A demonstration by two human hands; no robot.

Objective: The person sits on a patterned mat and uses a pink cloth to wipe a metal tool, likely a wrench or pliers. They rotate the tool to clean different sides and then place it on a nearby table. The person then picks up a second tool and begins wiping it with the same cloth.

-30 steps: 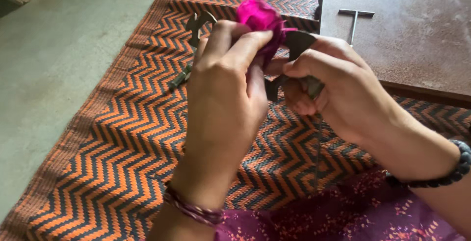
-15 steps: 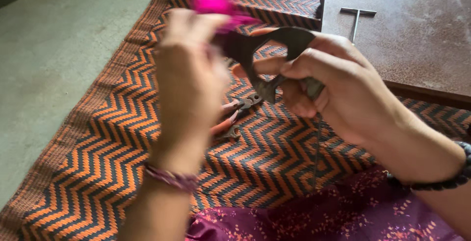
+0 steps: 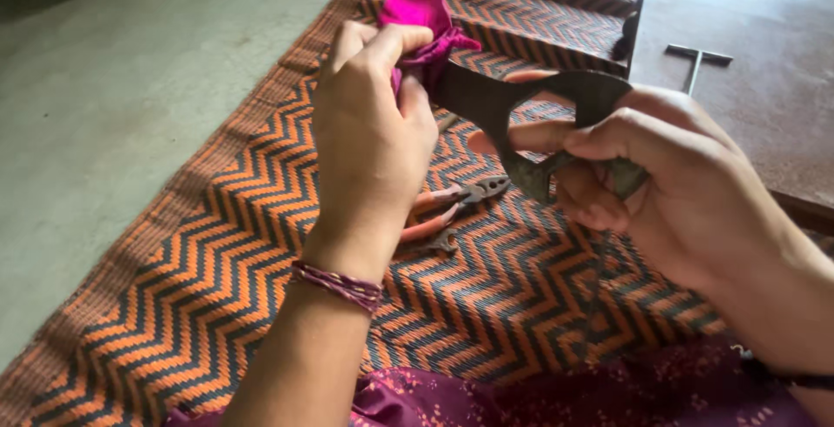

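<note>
Your left hand [image 3: 369,132] has its fingers pinched shut on a tuft of magenta fibre [image 3: 421,14], which sticks up just above your fingertips, and your right hand [image 3: 669,188] has its fingers clamped around the loop handles of large dark shears [image 3: 530,119], the blade tip touching the tuft beside your left thumb. Judging by that, the trimming is under way and not finished; I see no cut scraps. Below your left fingers, orange-handled pliers [image 3: 452,205] lie on the zigzag mat [image 3: 217,262]. Past your right knuckles a T-shaped metal tool [image 3: 695,62] rests on the brown floor [image 3: 764,123]. Your left hand hides the tuft's base and whatever it is tied to, and the blade edges are hard to make out.
</note>
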